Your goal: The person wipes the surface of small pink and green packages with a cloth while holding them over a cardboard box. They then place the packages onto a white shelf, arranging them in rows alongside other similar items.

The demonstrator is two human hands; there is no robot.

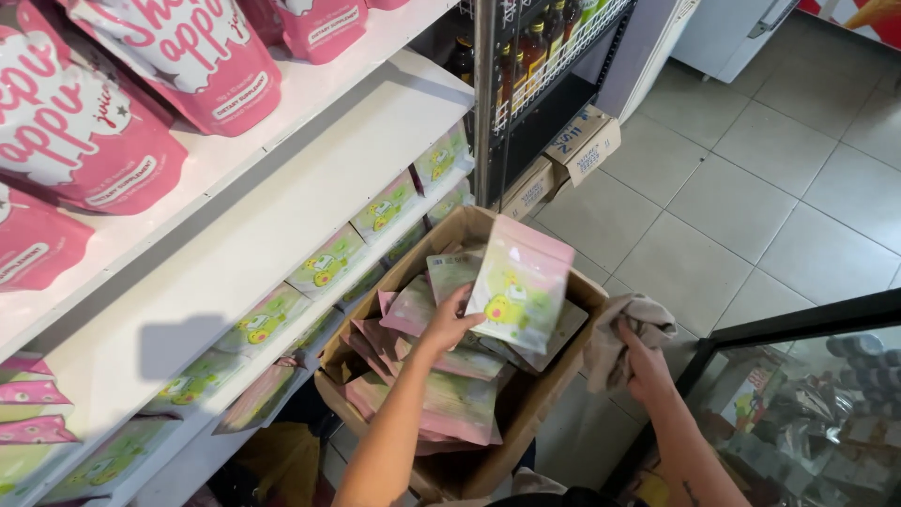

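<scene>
My left hand (449,319) holds a flat pink-and-green pouch (521,284) up over an open cardboard box (526,399) that is full of several similar pouches (441,376). My right hand (643,361) is to the right of the box, closed on a crumpled beige cloth (624,333). The box sits low, in front of the white shelving.
White shelves (253,235) on the left carry a row of the same green pouches (324,265) below and large pink pouches (103,122) above. A wire rack with bottles (535,52) stands behind, flat cardboard boxes (582,145) on the tiled floor, a glass cabinet (807,394) at right.
</scene>
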